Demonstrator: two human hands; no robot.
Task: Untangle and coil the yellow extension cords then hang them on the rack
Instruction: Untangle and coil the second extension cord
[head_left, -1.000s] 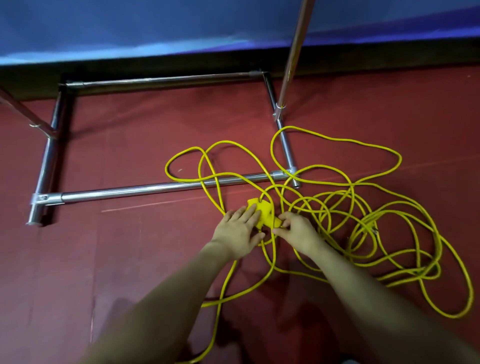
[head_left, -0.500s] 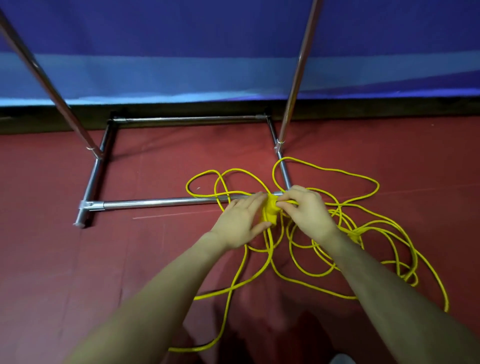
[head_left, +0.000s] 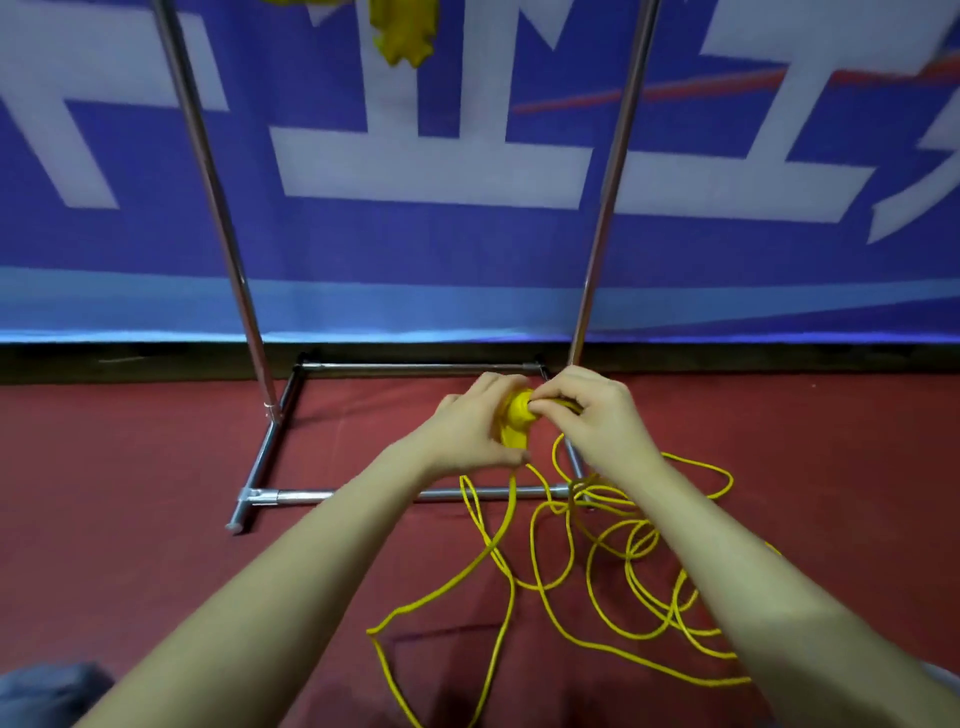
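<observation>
- The left hand (head_left: 470, 434) grips the yellow plug (head_left: 514, 423) from the left, fingers curled round its body; this steadies the plug, probably so that it serves as the fixed start of a coil.
- The right hand (head_left: 597, 415) pinches at the plug's top, fingers bent inward. Whether it pinches the plug itself or a strand of cord there cannot be told, as the fingers cover the contact.
- The plug is raised clear of the floor (head_left: 130, 519), in front of the rack (head_left: 223, 218) base.
- The cord (head_left: 571, 571) hangs from the plug and lies in loose, crossing loops on the floor, near and to the right. Some loops lie over the rack's near bar.
- Judgement: untangling is at an early stage; no coil is formed yet.
- A yellow item (head_left: 405, 36) hangs at the far top edge, possibly another cord already on the rack.
</observation>
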